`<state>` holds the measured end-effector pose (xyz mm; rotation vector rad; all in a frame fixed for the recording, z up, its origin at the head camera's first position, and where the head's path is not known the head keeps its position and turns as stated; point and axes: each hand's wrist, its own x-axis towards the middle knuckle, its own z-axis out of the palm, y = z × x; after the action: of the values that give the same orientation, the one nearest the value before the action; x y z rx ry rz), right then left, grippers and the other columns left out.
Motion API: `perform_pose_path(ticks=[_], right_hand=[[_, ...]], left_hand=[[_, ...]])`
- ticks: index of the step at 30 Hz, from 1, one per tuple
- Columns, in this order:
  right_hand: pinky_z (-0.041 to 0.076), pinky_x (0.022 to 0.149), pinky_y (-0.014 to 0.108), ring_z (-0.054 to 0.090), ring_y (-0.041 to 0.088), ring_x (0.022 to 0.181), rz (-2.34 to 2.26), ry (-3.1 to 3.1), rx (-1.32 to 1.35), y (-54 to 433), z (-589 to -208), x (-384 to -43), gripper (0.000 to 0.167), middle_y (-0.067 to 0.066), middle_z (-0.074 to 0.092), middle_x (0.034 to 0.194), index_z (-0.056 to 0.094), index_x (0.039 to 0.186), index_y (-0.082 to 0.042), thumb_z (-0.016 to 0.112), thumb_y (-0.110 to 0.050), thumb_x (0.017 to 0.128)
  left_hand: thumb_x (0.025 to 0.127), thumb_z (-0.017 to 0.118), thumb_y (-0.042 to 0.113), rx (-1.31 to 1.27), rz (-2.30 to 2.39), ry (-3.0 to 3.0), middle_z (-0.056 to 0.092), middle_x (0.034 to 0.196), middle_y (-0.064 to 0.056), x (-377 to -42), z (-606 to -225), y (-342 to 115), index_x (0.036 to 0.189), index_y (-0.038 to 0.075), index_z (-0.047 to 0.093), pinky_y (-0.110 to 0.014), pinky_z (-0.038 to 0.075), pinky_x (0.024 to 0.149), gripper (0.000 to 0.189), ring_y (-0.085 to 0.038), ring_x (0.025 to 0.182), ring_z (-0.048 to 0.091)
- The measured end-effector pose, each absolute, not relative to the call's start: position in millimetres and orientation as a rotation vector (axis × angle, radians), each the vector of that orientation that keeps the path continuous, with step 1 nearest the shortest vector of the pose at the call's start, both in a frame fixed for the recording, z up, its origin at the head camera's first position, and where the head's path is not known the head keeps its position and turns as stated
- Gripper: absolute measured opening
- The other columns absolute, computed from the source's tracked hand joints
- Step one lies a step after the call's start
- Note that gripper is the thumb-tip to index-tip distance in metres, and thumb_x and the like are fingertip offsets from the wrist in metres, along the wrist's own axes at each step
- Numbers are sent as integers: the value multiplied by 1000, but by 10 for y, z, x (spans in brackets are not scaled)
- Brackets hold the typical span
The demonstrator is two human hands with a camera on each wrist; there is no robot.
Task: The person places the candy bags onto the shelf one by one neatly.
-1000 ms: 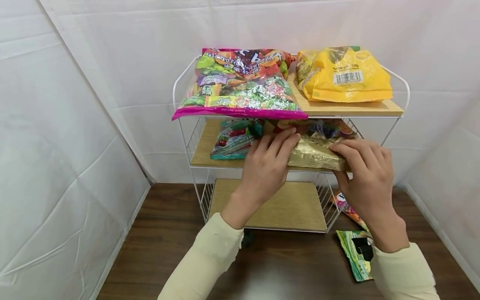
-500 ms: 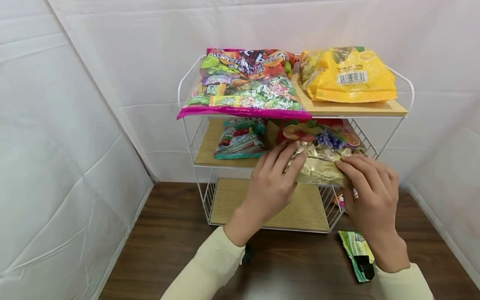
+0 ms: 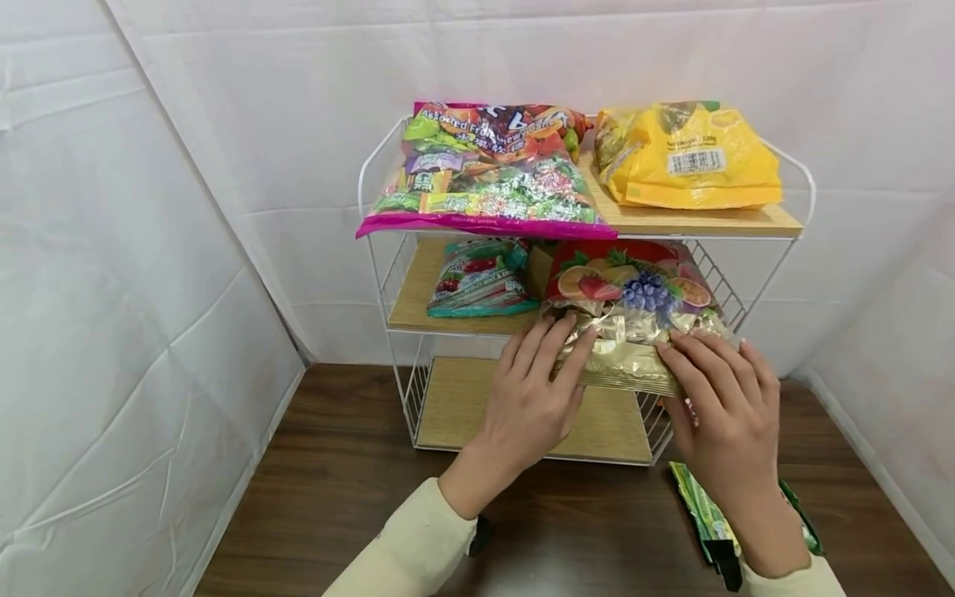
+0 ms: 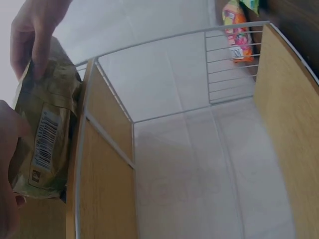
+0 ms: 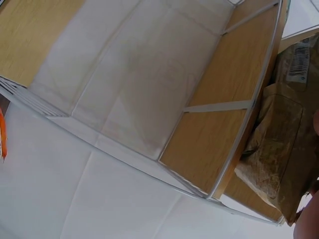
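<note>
The left hand (image 3: 533, 402) and right hand (image 3: 727, 419) pinch the front of the red and gold fruit bag (image 3: 622, 311), which pokes out past the middle shelf (image 3: 418, 303). The job looks partly done: three other bags sit on the rack (image 3: 370, 162), but a green packet (image 3: 697, 497) lies on the tabletop (image 3: 351, 489).

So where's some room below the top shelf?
The light wooden bottom shelf is bare where it shows, between white wire sides; so is the dark brown wooden surface between that shelf and the left white cloth wall. Crowded: the wooden middle shelf, with a teal plastic bag and a red-and-gold foil bag in the left hand and right hand.
</note>
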<state>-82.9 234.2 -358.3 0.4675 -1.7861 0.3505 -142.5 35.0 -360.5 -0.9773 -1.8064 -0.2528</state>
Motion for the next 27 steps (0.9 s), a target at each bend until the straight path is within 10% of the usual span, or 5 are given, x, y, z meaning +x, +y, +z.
perform_pose_path(ticks=[27], right_hand=[[23,109,54,41,42,128,393,-1800,426,2394,-3884,-672,43,22,50,135,57,131,-2,48,-31,100]], left_hand=[[102,35,0,-961,-162,-1682,51,136,-19,-1306,-3757,367,130,2,59,-43,35,106,37,-35,129,44]])
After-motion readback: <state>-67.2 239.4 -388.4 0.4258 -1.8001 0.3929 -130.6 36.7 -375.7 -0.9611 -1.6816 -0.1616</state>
